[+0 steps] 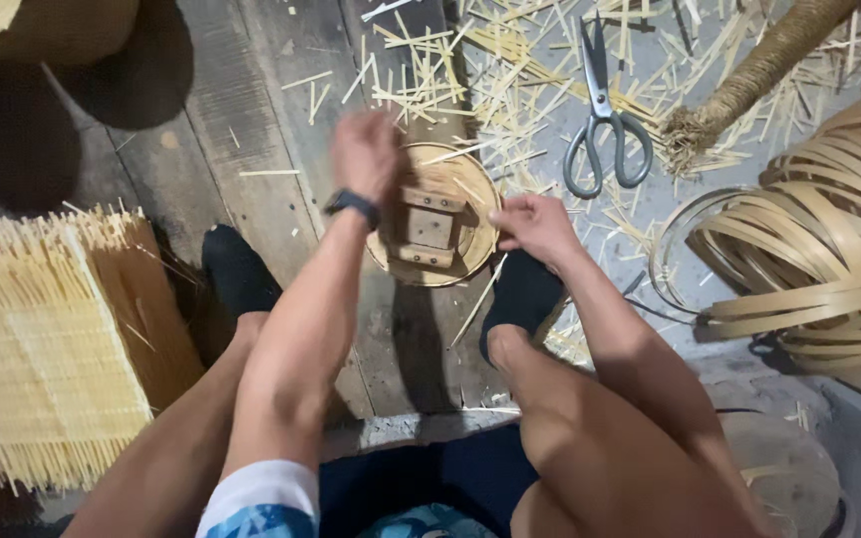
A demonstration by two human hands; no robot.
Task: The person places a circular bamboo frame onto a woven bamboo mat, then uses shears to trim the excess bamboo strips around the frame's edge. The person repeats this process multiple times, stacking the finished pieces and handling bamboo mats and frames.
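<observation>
A small round woven basket base (450, 214), fitted with a square wooden block at its middle, sat on the dark wooden floorboards (201, 130) between a seated person's two feet in black socks, a little above the centre of the view. The right hand (535, 227) pressed against the rim at the base's three o'clock side, fingers curled around the edge in a firm grasp. The left hand (366, 154), blurred with motion and wearing a dark wristband (353, 205), hovered over the ten o'clock edge of the base; whether it clutched anything could not be told. The left foot (236, 269) lay at eight o'clock from the base and the right foot (520, 297) at five o'clock, just beside it. At one o'clock, a pair of grey-handled scissors (602, 120) rested closed among scattered pale bamboo slivers (510, 80) that littered the floor from twelve to two o'clock. Farther out at three o'clock lay a loose coil of wide bamboo strips (819, 239), with a rope-wound post (749, 75) leaning in from the upper right corner. Well apart at nine o'clock stood a tight bundle of thin bamboo sticks (47, 339), and a rounded woven object (42, 25) showed at the upper left edge.
</observation>
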